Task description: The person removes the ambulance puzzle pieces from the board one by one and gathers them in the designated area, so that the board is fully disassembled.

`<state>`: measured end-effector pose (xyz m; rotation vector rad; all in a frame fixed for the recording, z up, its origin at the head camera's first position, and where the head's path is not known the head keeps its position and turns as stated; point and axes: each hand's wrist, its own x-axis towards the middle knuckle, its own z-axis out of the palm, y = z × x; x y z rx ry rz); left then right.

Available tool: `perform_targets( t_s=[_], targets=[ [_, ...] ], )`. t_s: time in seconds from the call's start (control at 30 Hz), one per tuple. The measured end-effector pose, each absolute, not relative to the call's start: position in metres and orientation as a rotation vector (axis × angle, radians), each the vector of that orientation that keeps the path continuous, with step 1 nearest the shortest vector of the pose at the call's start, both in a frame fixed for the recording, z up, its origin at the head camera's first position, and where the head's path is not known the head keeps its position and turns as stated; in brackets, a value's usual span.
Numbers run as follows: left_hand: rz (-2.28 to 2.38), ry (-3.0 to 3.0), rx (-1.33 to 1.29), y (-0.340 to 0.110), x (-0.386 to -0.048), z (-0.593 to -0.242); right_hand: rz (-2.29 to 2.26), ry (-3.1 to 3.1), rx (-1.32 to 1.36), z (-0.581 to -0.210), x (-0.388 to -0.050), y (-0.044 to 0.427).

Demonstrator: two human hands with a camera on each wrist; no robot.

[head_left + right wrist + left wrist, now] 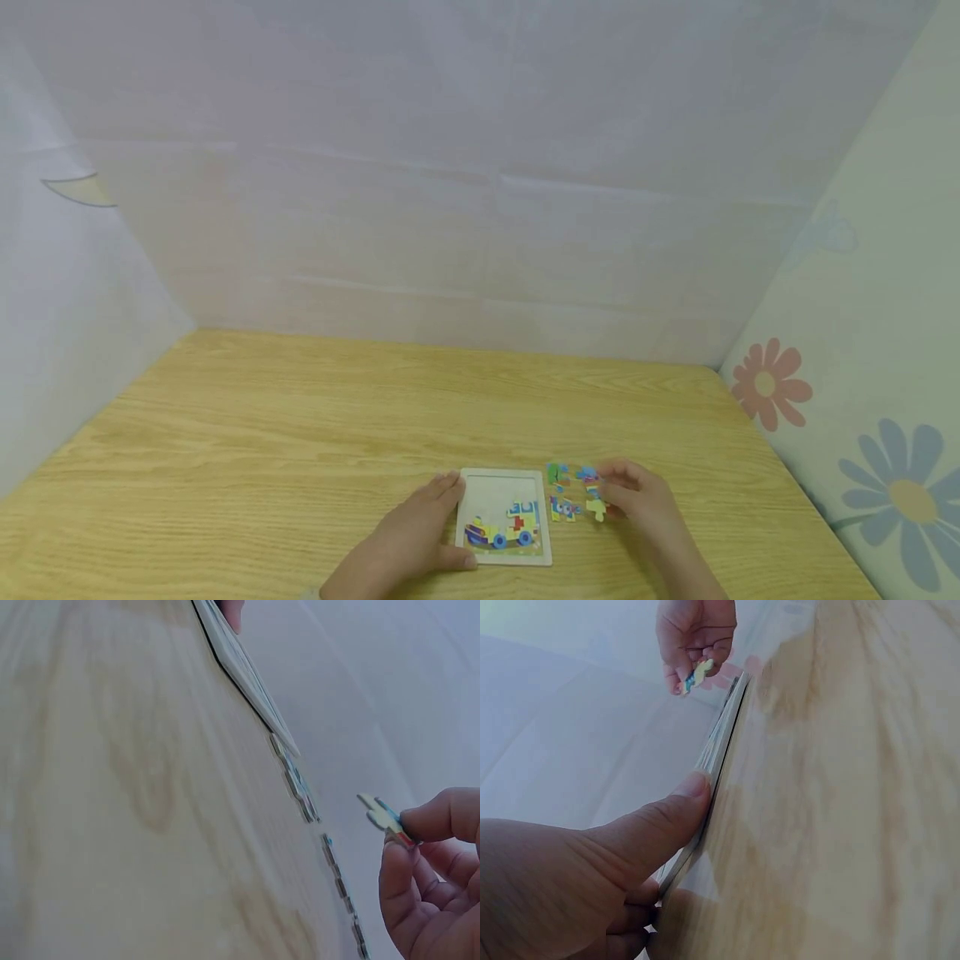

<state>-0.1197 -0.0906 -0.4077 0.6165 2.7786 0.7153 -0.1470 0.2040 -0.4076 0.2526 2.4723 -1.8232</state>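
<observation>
A square puzzle frame lies on the table, its lower part filled with pieces showing a yellow vehicle with blue wheels. My left hand holds the frame's left edge, thumb near the lower corner, fingers at the upper one; the left wrist view shows the thumb against the side. Right of the frame, my right hand pinches a puzzle piece between thumb and fingers, raised off the table. Loose pieces lie between the frame and that hand.
The wooden table extends behind and to both sides. Pale cloth walls stand at the back and sides, the right one printed with a red flower and a blue flower.
</observation>
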Motion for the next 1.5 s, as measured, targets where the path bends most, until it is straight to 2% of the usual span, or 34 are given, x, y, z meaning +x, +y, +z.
perform_targets(
  t_s=[0.57, 1.5],
  targets=[
    [0.701, 2.779, 0.611, -0.092, -0.12, -0.411, -1.672, 2.544, 0.205, -0.417, -0.148, 0.212],
    [0.718, 2.784, 0.604, -0.091, -0.12, -0.412, -1.492, 2.679, 0.284, -0.419, -0.148, 0.211]
  ],
)
